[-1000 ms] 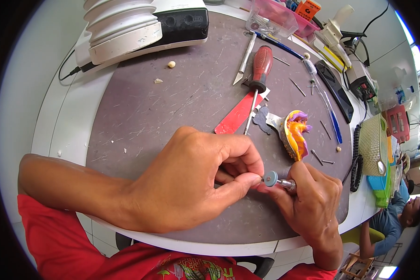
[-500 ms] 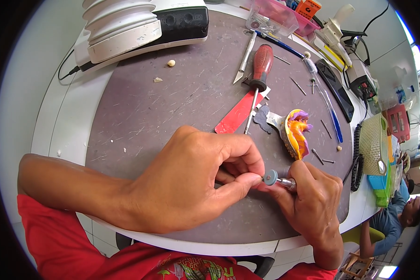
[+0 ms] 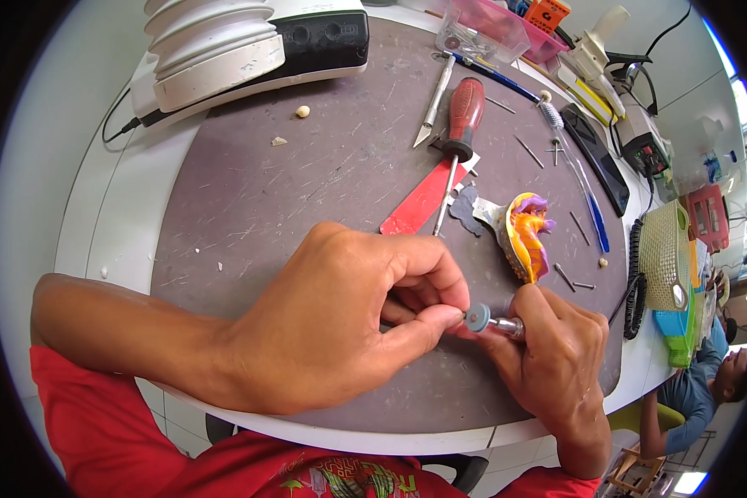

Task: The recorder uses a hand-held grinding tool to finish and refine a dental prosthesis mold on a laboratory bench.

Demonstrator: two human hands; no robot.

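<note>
My right hand [image 3: 556,353] grips a rotary handpiece [image 3: 509,327], whose metal nose carries a round grey-blue grinding disc [image 3: 478,317]. The disc sits right at the tips of my left hand [image 3: 340,319]. That hand is pinched, thumb against forefinger, on a small piece almost wholly hidden by the fingertips; its kind does not show. Just beyond my right hand lies a dental impression tray [image 3: 506,236] filled with orange and purple material [image 3: 529,231].
Beyond my hands lie a red-handled screwdriver [image 3: 466,116], a red strip [image 3: 419,202], a craft knife [image 3: 436,104], a small brush [image 3: 585,178] and several loose burs [image 3: 529,152]. A white machine with a ribbed hose [image 3: 216,50] stands far left. A phone [image 3: 598,158] and baskets [image 3: 666,257] line the right. A person [image 3: 705,390] sits farther right.
Almost nothing differs. Both hands keep their place and hold, with the disc still at my left fingertips.
</note>
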